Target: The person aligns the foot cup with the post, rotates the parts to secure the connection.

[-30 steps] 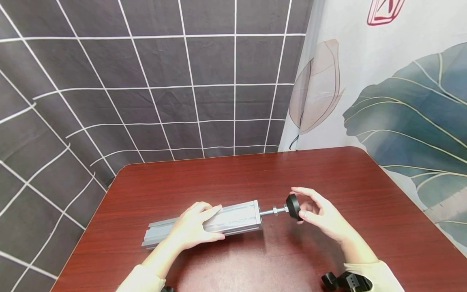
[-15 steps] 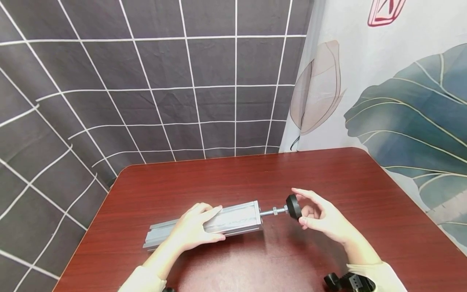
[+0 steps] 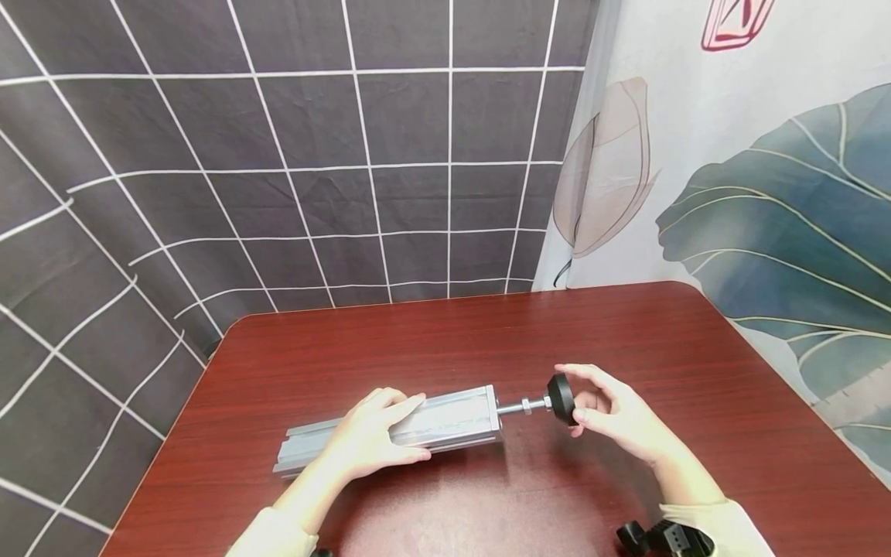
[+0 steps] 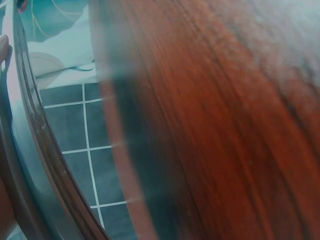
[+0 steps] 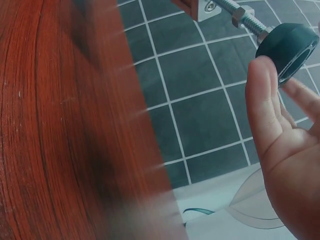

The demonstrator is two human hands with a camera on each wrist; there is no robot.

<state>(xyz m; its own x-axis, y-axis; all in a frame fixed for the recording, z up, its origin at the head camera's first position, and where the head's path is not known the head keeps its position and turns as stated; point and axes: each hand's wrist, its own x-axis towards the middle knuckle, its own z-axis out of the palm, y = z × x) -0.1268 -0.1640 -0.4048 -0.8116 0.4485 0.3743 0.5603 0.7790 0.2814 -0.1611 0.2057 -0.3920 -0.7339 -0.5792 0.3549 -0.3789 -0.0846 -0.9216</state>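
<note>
My left hand (image 3: 372,437) grips a silver aluminium profile (image 3: 455,418) from above, thumb along the near side and fingers over the far side. In the left wrist view the grooved profile (image 4: 37,135) runs down the left edge. From its right end cap sticks a threaded rod (image 3: 511,408) with a hex nut (image 3: 526,405) on it. At the rod's tip is a round black levelling foot (image 3: 560,398). My right hand (image 3: 616,414) pinches this foot by its rim between thumb and fingers. The right wrist view shows the thumb (image 5: 261,90) against the black foot (image 5: 286,42), whose underside is hollow.
A reddish-brown wooden table (image 3: 418,340) lies under both hands. Behind it hangs a dark grey cloth (image 3: 404,193) with white grid lines. A white curtain (image 3: 626,271) with leaf prints hangs on the right. A black wrist device (image 3: 668,538) sits by the right sleeve.
The right fingers shift slightly around the rim of the black foot. The left hand and the profile stay nearly still.
</note>
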